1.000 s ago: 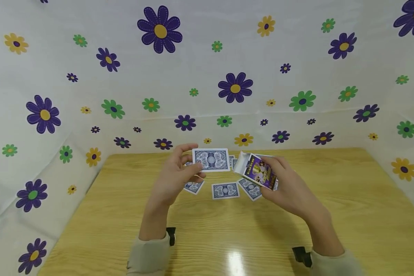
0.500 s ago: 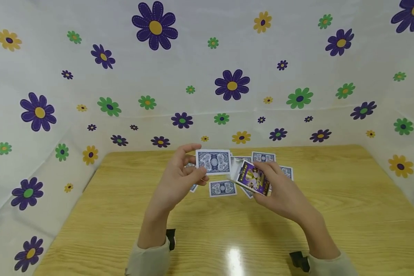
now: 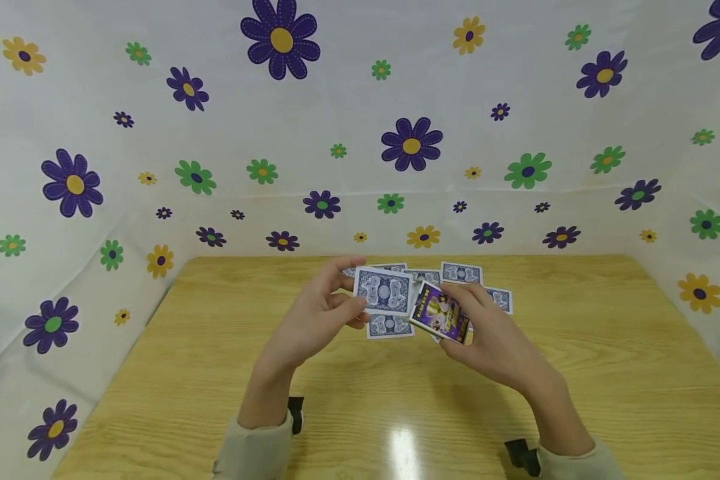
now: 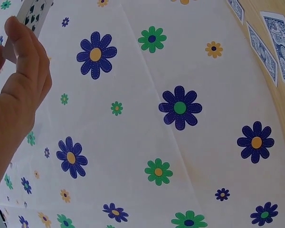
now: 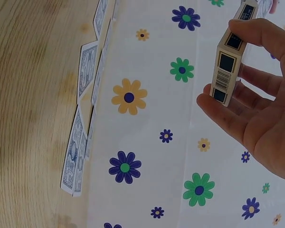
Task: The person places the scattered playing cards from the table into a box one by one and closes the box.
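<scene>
Between thumb and fingers, my left hand pinches a blue-backed playing card, its back toward the head camera; whether more cards lie behind it I cannot tell. Black pips show on the card's face in the left wrist view. A purple playing-card box with a trophy picture is gripped by my right hand, thumb on one edge and fingers on the other. The card's right edge is at the box's left end, where the box's mouth is hidden. Both are held above the table.
Several blue-backed cards lie face down on the wooden table beneath and behind the hands, including a near card, a far card and a right-hand card. A flower-printed white cloth hangs behind the table and at its sides.
My left hand has moved the card right and slightly down, and my right hand has brought the box down and left to meet it. The box's white open end has become hidden.
</scene>
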`<control>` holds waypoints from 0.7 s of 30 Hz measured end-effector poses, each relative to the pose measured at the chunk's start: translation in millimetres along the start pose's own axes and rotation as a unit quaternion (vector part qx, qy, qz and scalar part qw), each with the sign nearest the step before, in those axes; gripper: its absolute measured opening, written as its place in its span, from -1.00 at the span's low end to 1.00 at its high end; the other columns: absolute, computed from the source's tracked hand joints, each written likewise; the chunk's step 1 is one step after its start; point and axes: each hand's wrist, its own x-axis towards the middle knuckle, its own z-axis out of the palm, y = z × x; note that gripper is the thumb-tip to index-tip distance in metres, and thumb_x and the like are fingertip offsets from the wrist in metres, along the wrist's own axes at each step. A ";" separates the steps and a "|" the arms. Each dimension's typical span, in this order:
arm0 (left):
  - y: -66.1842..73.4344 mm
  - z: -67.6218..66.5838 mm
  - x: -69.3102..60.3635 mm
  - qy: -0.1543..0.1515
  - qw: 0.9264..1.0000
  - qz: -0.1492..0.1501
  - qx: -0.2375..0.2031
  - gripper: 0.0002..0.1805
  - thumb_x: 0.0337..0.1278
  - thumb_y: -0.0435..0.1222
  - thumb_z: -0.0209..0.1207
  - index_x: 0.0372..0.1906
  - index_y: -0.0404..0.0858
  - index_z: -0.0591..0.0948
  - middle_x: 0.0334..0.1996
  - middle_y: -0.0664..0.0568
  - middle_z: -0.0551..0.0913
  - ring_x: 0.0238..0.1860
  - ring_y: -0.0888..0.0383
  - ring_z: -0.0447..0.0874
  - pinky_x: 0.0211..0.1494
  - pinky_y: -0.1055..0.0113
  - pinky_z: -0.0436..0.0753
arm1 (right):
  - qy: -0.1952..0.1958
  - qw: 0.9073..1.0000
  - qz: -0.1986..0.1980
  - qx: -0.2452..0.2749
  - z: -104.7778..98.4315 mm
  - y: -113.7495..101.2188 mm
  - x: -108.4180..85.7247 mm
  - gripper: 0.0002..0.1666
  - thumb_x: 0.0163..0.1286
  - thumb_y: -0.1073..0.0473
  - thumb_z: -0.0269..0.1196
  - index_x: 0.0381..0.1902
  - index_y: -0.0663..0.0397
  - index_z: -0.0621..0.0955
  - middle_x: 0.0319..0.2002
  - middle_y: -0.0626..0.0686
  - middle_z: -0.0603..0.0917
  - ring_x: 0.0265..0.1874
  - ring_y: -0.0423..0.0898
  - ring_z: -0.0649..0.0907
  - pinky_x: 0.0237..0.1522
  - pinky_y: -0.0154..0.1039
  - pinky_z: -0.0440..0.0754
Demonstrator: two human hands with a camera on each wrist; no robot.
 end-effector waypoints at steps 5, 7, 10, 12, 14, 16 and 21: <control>0.0 0.5 0.6 -0.015 1.000 -0.002 0.024 -0.42 0.32 -0.53 -0.01 0.42 -0.21 0.31 -0.02 -0.27 0.48 -0.17 -0.07 0.70 -0.12 0.17 0.73 | -0.001 1.000 0.001 -0.005 0.7 0.0 -0.2 -0.06 0.13 0.19 0.46 0.44 0.11 0.32 0.27 0.15 0.42 -0.09 -0.05 0.53 -0.19 -0.24 0.59; -1.3 0.9 1.3 -0.016 0.999 0.001 0.030 -0.42 0.31 -0.54 -0.02 0.41 -0.23 0.32 -0.04 -0.27 0.48 -0.16 -0.09 0.70 -0.12 0.18 0.73 | 0.000 1.000 0.000 -0.006 0.5 -0.1 -0.2 -0.06 0.13 0.19 0.46 0.44 0.12 0.32 0.28 0.15 0.42 -0.09 -0.05 0.53 -0.19 -0.23 0.59; -2.3 1.7 1.9 -0.011 0.999 0.004 0.032 -0.44 0.32 -0.54 -0.01 0.40 -0.23 0.33 -0.05 -0.26 0.50 -0.17 -0.11 0.68 -0.13 0.16 0.73 | -0.001 1.000 -0.001 -0.006 -0.1 0.1 -0.5 -0.06 0.13 0.19 0.46 0.44 0.12 0.32 0.28 0.16 0.41 -0.09 -0.05 0.54 -0.19 -0.23 0.59; -2.7 2.2 2.2 -0.003 0.999 0.005 0.035 -0.45 0.32 -0.54 -0.01 0.40 -0.24 0.33 -0.04 -0.25 0.53 -0.19 -0.11 0.68 -0.15 0.16 0.73 | -0.001 1.000 -0.001 -0.007 -0.4 0.2 -0.6 -0.06 0.14 0.19 0.46 0.45 0.13 0.32 0.28 0.16 0.41 -0.09 -0.05 0.54 -0.19 -0.24 0.59; -2.4 2.6 2.2 0.009 0.999 0.004 0.039 -0.46 0.33 -0.53 0.01 0.38 -0.26 0.33 -0.05 -0.25 0.56 -0.22 -0.08 0.67 -0.17 0.17 0.72 | 0.000 1.000 0.000 -0.008 -0.4 0.2 -0.8 -0.06 0.14 0.19 0.45 0.45 0.13 0.32 0.28 0.16 0.41 -0.09 -0.05 0.54 -0.20 -0.24 0.59; -2.3 2.9 2.2 0.024 0.999 0.001 0.049 -0.48 0.33 -0.52 0.04 0.37 -0.26 0.35 -0.09 -0.23 0.59 -0.27 -0.01 0.66 -0.19 0.20 0.71 | 0.000 1.000 0.000 -0.010 -0.3 0.2 -0.9 -0.06 0.14 0.19 0.45 0.45 0.13 0.32 0.28 0.16 0.41 -0.10 -0.05 0.54 -0.21 -0.24 0.58; -2.1 3.3 2.3 0.059 0.995 -0.009 0.081 -0.52 0.33 -0.46 0.10 0.32 -0.22 0.41 -0.20 -0.14 0.64 -0.36 0.02 0.62 -0.29 0.30 0.65 | 0.003 1.000 -0.002 -0.012 -0.2 0.3 -1.3 -0.06 0.13 0.19 0.46 0.45 0.11 0.32 0.28 0.16 0.41 -0.09 -0.05 0.55 -0.21 -0.24 0.59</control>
